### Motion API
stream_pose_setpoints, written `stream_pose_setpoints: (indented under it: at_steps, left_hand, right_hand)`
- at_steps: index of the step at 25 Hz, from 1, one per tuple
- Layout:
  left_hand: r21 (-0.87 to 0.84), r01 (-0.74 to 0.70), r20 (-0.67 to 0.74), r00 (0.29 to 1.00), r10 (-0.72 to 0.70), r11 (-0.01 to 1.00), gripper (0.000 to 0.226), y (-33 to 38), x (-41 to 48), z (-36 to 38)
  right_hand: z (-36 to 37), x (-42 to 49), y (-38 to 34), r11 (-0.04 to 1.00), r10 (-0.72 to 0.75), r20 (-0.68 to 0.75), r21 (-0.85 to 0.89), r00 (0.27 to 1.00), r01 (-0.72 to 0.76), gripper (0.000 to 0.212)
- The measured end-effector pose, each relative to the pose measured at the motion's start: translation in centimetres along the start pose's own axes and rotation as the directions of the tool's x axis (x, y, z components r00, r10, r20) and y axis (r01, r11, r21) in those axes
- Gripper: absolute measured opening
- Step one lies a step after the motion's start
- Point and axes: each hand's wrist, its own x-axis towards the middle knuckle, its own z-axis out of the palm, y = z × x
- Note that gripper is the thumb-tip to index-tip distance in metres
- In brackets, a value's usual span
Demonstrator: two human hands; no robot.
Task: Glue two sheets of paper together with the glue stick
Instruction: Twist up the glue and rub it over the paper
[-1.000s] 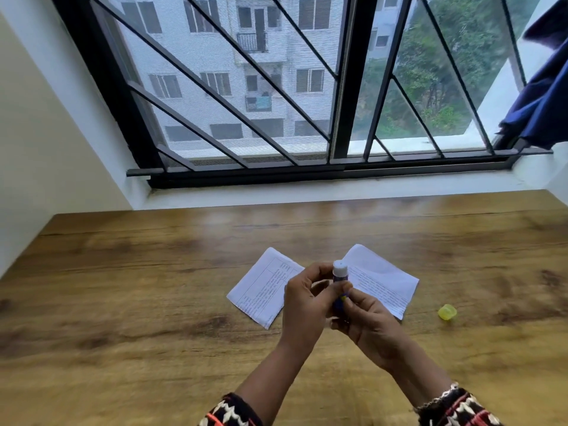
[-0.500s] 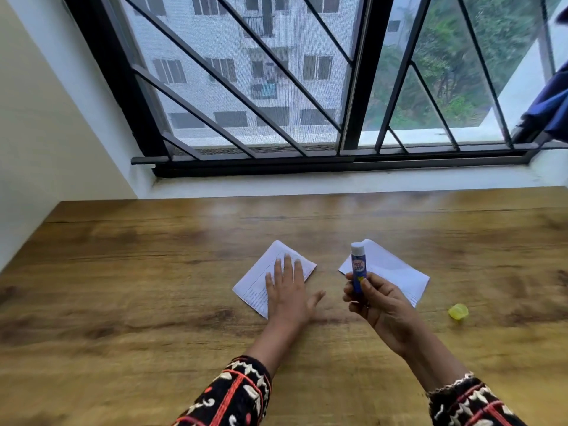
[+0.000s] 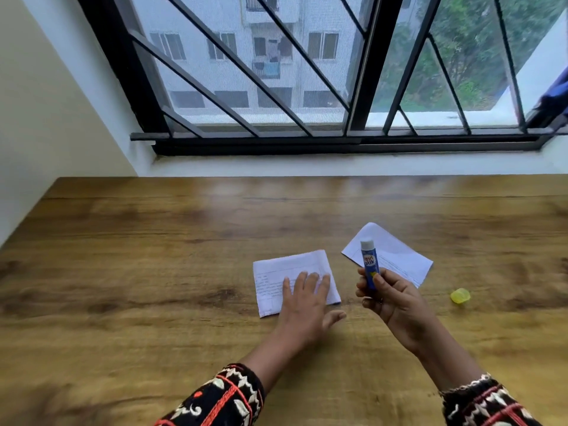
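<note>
Pinning near sheet (image 3: 292, 272) flat under spread left hand (image 3: 307, 302); right hand (image 3: 396, 302) pinches uncapped glue stick (image 3: 368, 265) upright. Next: tip down, swipe that sheet.

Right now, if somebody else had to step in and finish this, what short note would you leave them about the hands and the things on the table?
Left hand: flat, pressing the near-left white printed paper sheet on the brown wooden table.
Right hand: holding the blue glue stick upright, white tip exposed.
Second white paper sheet: lying apart, right of the first.
Small yellow cap: on the table, far right.
Done: stick uncapped.
Left: no glue visible on either sheet yet; spread it, join the sheets, press, recap.
</note>
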Motion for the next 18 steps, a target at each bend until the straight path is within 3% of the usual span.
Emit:
stream_pose_setpoints:
  at_steps: [4,7,8,10,12,15,18]
  left_hand:
    - [0.012,-0.084,0.023,0.996,0.084,0.996,0.058,1.3,-2.2,0.8]
    - [-0.083,-0.095,-0.029,0.995,0.093,0.992,0.036,2.0,-3.2,0.2]
    - [-0.12,-0.086,-0.063,0.995,0.079,0.989,0.031,2.2,-3.4,0.2]
    - [-0.014,-0.037,-0.282,0.959,0.031,0.999,0.024,2.5,-3.3,0.4]
    - [0.073,0.111,-0.335,0.939,-0.08,0.991,0.042,2.5,-3.2,-0.2]
    - [0.002,0.234,-0.04,0.971,-0.234,0.972,0.056,2.5,-2.3,0.1]
    - [0.088,0.235,0.016,0.971,-0.237,0.968,0.05,2.9,-1.9,0.3]
  right_hand:
    - [0.1,-0.4,0.0,1.0,-0.006,-0.023,0.024,1.0,0.007,0.027]
    - [0.2,-0.1,-0.1,1.0,-0.005,-0.041,0.025,0.999,0.006,0.03]
    - [0.4,0.1,-0.1,1.0,-0.006,-0.04,0.01,0.999,0.006,0.03]
    - [0.9,0.8,-0.5,0.999,-0.015,-0.029,-0.036,0.999,0.014,0.026]
    - [1.6,1.9,-1.1,0.991,-0.033,-0.006,-0.133,0.999,0.032,0.021]
    - [2.9,3.8,-2.0,0.953,-0.044,0.044,-0.297,0.998,0.055,0.016]
    - [5.0,5.8,-2.6,0.904,-0.009,0.143,-0.422,0.99,0.069,0.015]
